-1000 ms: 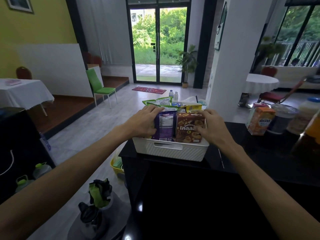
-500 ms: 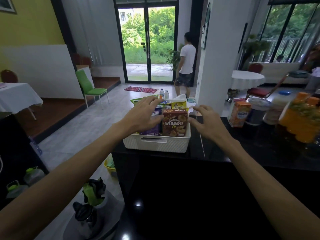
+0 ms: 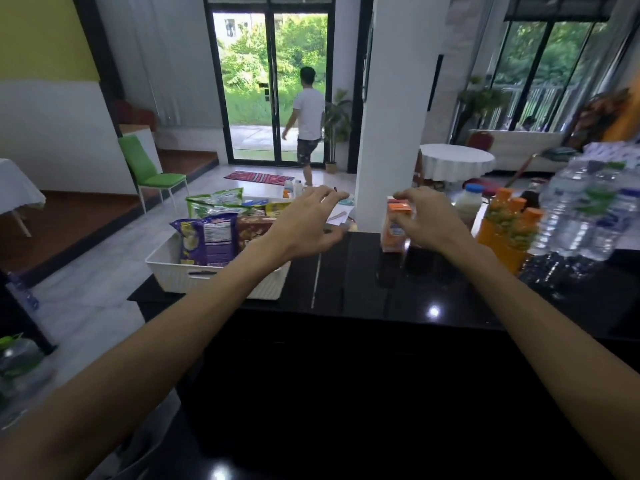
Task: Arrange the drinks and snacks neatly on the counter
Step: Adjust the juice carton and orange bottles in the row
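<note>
My left hand (image 3: 304, 225) hovers wide beside the white plastic basket (image 3: 166, 263); my right hand (image 3: 427, 220) curls at the small orange carton (image 3: 392, 235); whether gripping, I cannot tell.

Over the black surface (image 3: 363, 271) the left hand (image 3: 304, 220) hovered, fingers spread and holding nothing, just right of the white basket (image 3: 214, 275) packed with snack bags (image 3: 207, 240). The right hand (image 3: 426, 220) curved its fingers about an orange carton (image 3: 393, 233); whether it gripped was unclear. Orange bottles (image 3: 509, 223) and water bottles (image 3: 588, 216) stood further right.
</note>
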